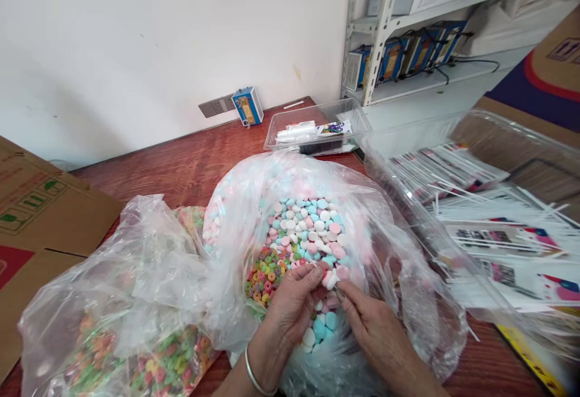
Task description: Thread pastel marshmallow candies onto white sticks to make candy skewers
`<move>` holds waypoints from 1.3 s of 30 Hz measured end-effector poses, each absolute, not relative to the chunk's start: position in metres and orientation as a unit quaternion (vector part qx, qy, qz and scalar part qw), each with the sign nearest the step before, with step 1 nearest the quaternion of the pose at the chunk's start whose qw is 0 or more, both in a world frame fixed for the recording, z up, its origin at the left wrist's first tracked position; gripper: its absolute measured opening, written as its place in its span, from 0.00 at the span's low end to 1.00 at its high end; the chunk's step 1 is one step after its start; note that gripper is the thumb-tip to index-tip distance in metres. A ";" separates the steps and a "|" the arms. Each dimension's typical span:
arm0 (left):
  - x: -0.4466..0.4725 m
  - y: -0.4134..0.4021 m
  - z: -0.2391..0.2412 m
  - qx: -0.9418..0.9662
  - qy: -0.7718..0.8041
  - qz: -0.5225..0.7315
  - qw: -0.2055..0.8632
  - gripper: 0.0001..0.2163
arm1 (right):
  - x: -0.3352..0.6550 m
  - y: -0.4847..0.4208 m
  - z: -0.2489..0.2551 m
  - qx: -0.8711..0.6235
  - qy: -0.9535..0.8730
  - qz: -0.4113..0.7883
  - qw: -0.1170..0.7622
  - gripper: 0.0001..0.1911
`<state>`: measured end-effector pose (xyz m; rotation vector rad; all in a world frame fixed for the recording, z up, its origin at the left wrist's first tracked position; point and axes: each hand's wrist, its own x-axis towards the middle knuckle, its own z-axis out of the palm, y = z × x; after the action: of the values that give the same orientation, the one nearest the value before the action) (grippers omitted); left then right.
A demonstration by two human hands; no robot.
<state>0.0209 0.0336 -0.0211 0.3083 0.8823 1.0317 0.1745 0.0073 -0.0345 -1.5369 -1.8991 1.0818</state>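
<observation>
My left hand (292, 297), with a metal bangle at the wrist, pinches a few pink and white tablet candies (332, 280) between thumb and fingers. Close against them from the right, my right hand (374, 321) has its thumb and forefinger pressed together; what is between those tips is too small to make out. Both hands are over an open clear plastic bag (235, 203) full of pastel blue, pink and white tablet candies (312, 222). A heap of small multicoloured ring candies (265, 276) lies at the left of the bag's opening.
Left of it lies another clear bag (149, 276) of coloured rings, beside a cardboard box (40, 203). On the right, a clear plastic tray (417, 246) holds printed packets and thin white sticks. Farther back are a smaller tray (272, 134), a blue device (248, 108) and a metal shelf (383, 34).
</observation>
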 end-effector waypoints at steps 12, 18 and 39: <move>0.021 0.045 -0.015 0.347 0.546 0.411 0.642 0.17 | 0.172 0.022 -0.030 -0.552 -0.641 0.437 0.307 0.20; 0.008 0.078 -0.019 0.689 0.623 0.296 0.222 0.09 | 0.187 0.026 -0.028 -0.580 -0.632 0.404 0.317 0.19; 0.008 0.096 -0.037 0.674 0.697 0.239 0.048 0.04 | 0.190 0.023 -0.029 -0.555 -0.645 0.423 0.313 0.17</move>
<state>0.0075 0.0956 -0.0365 2.0556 2.1252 0.7286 0.1898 0.0228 -0.0287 -1.4627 -1.7010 1.1156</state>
